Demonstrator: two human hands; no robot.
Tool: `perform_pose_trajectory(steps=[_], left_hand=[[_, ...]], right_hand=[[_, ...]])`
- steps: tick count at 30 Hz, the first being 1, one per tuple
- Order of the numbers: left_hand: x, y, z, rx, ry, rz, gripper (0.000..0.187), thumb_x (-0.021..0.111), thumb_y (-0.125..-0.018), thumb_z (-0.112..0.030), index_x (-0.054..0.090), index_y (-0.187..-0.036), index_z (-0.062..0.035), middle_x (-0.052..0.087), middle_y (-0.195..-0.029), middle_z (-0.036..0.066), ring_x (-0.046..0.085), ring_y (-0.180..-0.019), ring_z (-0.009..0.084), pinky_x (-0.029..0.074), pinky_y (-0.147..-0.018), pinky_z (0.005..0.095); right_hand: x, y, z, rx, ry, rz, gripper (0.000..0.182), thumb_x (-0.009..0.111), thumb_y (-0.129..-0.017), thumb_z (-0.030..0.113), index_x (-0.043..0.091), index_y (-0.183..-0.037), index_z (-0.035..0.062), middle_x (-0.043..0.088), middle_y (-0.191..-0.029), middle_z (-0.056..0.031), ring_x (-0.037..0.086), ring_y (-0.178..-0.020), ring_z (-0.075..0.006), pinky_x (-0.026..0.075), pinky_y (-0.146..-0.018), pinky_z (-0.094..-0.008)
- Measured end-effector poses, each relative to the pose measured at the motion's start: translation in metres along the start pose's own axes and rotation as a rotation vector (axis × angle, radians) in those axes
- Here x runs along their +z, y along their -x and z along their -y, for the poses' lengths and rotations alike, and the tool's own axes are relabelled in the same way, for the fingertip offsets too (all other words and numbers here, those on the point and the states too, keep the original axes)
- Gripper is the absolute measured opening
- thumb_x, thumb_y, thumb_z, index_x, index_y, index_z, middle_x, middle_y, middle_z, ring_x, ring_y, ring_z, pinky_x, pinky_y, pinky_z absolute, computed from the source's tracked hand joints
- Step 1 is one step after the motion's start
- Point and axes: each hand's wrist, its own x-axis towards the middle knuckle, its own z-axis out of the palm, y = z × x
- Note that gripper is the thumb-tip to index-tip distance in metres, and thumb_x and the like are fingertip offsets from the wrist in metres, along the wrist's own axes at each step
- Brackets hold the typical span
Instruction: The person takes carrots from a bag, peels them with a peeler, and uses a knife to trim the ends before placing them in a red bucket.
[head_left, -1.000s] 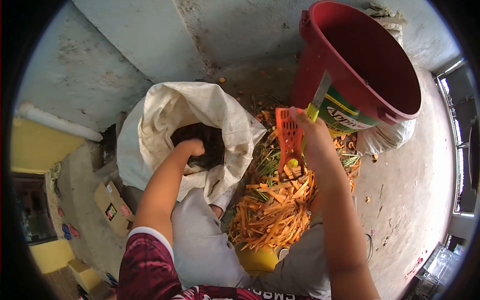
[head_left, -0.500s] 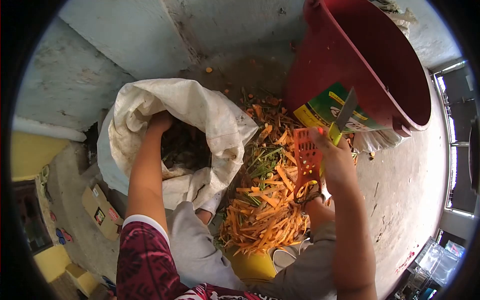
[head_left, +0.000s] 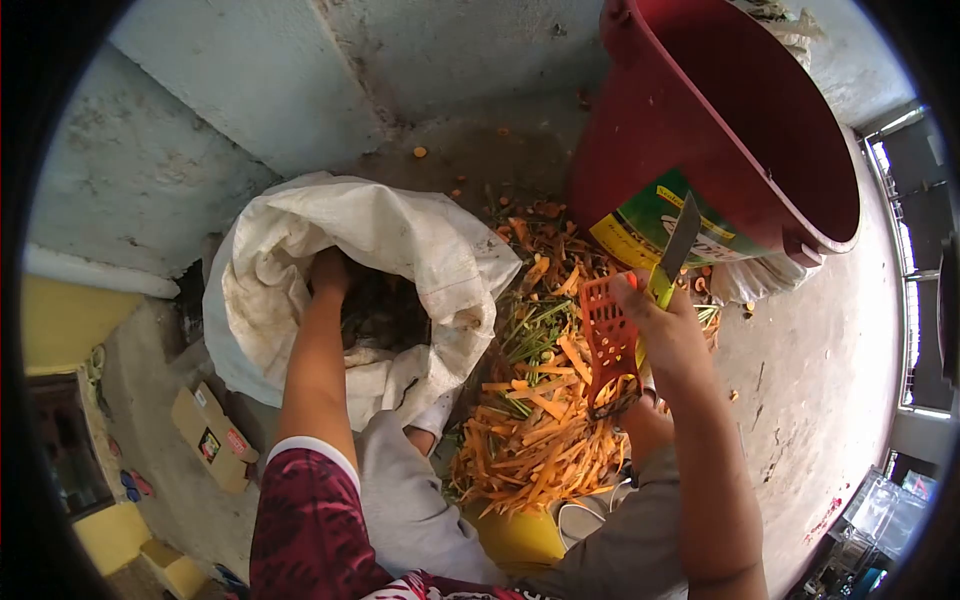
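Note:
My left hand (head_left: pixel 328 275) reaches down inside a white woven sack (head_left: pixel 385 215), and its fingers are hidden among dark contents (head_left: pixel 385 310). My right hand (head_left: pixel 672 325) is closed around a knife (head_left: pixel 680 240) with a yellow-green handle, blade pointing up. An orange perforated plastic piece (head_left: pixel 606 325) is held in the same hand, beside the knife. Below and left of that hand lies a heap of orange peelings (head_left: pixel 545 435) with green stems (head_left: pixel 535 335) among them.
Behind the heap stands a large red tub (head_left: pixel 640 130), tilted. A yellow object (head_left: pixel 520 537) sits beneath the peelings between my legs. Flattened cardboard (head_left: pixel 213 437) lies at the left. A wall (head_left: pixel 230 80) rises behind the sack.
My left hand has shifted slightly right and down in the view, still inside the sack. The knife and orange piece have moved slightly left and down with my right hand.

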Motion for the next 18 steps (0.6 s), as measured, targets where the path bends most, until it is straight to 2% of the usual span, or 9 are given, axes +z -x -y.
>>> perform_pose_trajectory(steps=[3,5,9,11,12,15,16,18], left_hand=[[0.004,0.019,-0.007,-0.041,-0.061,-0.088,0.043,0.051,-0.079,-0.019,0.040,-0.118,-0.0049,0.045,-0.117,0.018,0.043,-0.109,0.0310,0.041,-0.086,0.0399],[-0.019,0.041,-0.023,-0.014,-0.102,-0.079,0.045,0.053,-0.077,-0.019,0.040,-0.118,-0.0062,0.045,-0.116,0.018,0.045,-0.107,0.0309,0.042,-0.084,0.0398],[-0.038,0.058,-0.009,-0.008,-0.217,0.185,0.052,0.059,-0.074,-0.022,0.039,-0.119,-0.0057,0.051,-0.107,0.018,0.052,-0.097,0.0313,0.042,-0.082,0.0389],[-0.067,0.076,-0.003,-0.029,-0.195,0.309,0.063,0.063,-0.070,-0.023,0.034,-0.123,-0.0028,0.053,-0.105,0.019,0.053,-0.094,0.0326,0.039,-0.086,0.0368],[-0.084,0.093,-0.009,-0.057,-0.323,0.414,0.064,0.062,-0.071,-0.022,0.032,-0.124,-0.0023,0.055,-0.102,0.020,0.056,-0.089,0.0331,0.040,-0.084,0.0379],[-0.076,0.103,0.023,-0.010,-0.060,0.382,0.062,0.060,-0.073,-0.022,0.030,-0.123,-0.0012,0.053,-0.106,0.019,0.055,-0.091,0.0330,0.041,-0.083,0.0379],[-0.070,0.105,0.024,0.099,0.063,0.162,0.064,0.060,-0.073,-0.020,0.027,-0.125,-0.0027,0.050,-0.111,0.019,0.051,-0.098,0.0326,0.041,-0.083,0.0379],[-0.062,0.090,0.021,0.040,0.090,0.156,0.060,0.058,-0.073,-0.019,0.031,-0.123,-0.0036,0.046,-0.115,0.019,0.048,-0.102,0.0328,0.039,-0.085,0.0395]], right_hand=[[-0.004,-0.002,-0.003,-0.042,0.157,-0.016,0.026,0.052,-0.084,0.026,0.056,-0.087,0.0008,0.054,-0.071,-0.0012,0.048,-0.060,-0.0080,0.040,-0.056,-0.0233],[-0.004,0.001,0.003,-0.010,0.024,0.002,0.021,0.052,-0.084,0.022,0.056,-0.088,0.0018,0.054,-0.076,-0.0007,0.047,-0.069,-0.0076,0.038,-0.063,-0.0232],[-0.010,-0.007,-0.005,-0.150,0.073,-0.027,0.019,0.052,-0.084,0.020,0.057,-0.087,0.0023,0.054,-0.078,0.0000,0.046,-0.074,-0.0073,0.037,-0.066,-0.0235],[-0.009,-0.007,-0.005,-0.157,0.064,0.019,0.020,0.052,-0.084,0.022,0.056,-0.086,0.0020,0.054,-0.078,0.0001,0.046,-0.073,-0.0075,0.037,-0.066,-0.0240],[-0.008,-0.004,-0.005,-0.161,0.059,0.040,0.021,0.053,-0.083,0.022,0.056,-0.085,0.0019,0.054,-0.078,0.0002,0.046,-0.073,-0.0076,0.037,-0.065,-0.0242],[-0.003,0.009,0.000,-0.077,0.019,0.137,0.023,0.053,-0.083,0.025,0.055,-0.083,0.0015,0.052,-0.075,0.0007,0.044,-0.070,-0.0080,0.036,-0.064,-0.0248],[-0.001,0.011,-0.002,-0.152,0.094,0.096,0.024,0.053,-0.084,0.026,0.056,-0.082,0.0017,0.052,-0.072,0.0006,0.044,-0.068,-0.0082,0.036,-0.063,-0.0252],[-0.002,0.017,0.001,-0.125,0.101,0.080,0.024,0.053,-0.083,0.026,0.056,-0.083,0.0019,0.053,-0.073,0.0002,0.045,-0.068,-0.0083,0.037,-0.064,-0.0253]])
